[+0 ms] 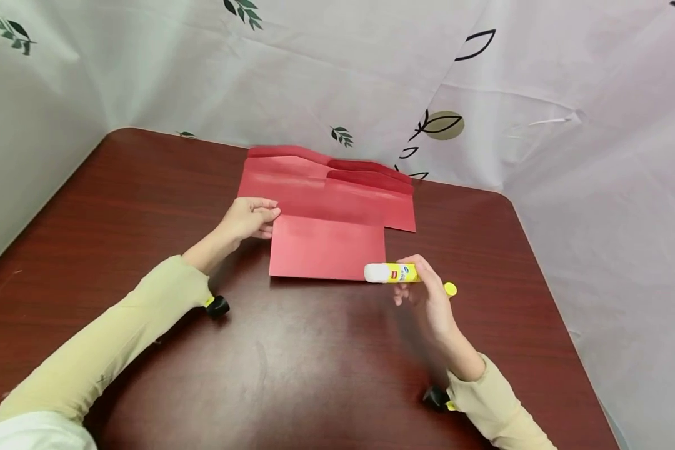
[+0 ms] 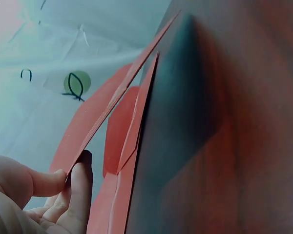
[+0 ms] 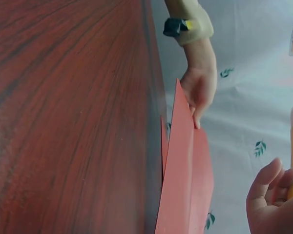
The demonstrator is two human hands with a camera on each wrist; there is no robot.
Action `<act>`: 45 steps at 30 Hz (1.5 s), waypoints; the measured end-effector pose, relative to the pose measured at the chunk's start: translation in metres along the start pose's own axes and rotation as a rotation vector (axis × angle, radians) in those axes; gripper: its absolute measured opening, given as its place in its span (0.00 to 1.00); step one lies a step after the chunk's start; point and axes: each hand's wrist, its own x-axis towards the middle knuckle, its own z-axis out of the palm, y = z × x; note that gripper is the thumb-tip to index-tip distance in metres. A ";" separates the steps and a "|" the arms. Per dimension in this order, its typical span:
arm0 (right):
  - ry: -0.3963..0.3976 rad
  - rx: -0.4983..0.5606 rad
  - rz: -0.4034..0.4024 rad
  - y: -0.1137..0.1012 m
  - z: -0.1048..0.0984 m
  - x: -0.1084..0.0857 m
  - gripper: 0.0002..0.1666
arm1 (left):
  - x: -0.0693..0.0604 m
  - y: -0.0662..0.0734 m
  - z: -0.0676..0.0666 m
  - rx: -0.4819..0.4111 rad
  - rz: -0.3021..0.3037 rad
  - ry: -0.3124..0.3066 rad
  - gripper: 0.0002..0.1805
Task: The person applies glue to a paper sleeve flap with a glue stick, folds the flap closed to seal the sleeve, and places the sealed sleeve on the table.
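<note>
In the head view my left hand [image 1: 250, 219] pinches the left edge of a red paper envelope [image 1: 327, 247] between thumb and fingers. The left wrist view shows this envelope [image 2: 107, 109] tilted up off the table, with a crease across it. Behind and beneath it lie other red envelopes [image 1: 399, 209] with raised flaps. My right hand [image 1: 427, 294] grips a yellow glue stick [image 1: 406, 273], its white end pointing left, close to the held envelope's lower right corner. Part of the stick is hidden by the fingers.
A small yellow disc [image 1: 450, 289] shows beside my right hand; whether it belongs to the stick, I cannot tell. The dark brown wooden table [image 1: 292, 362] meets a white leaf-patterned curtain [image 1: 315, 75] behind. Black wrist devices [image 1: 218, 307] sit at both sleeves.
</note>
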 end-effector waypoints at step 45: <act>0.207 -0.113 0.130 -0.012 0.009 0.022 0.16 | -0.103 -0.030 0.063 1.047 0.771 -0.283 0.25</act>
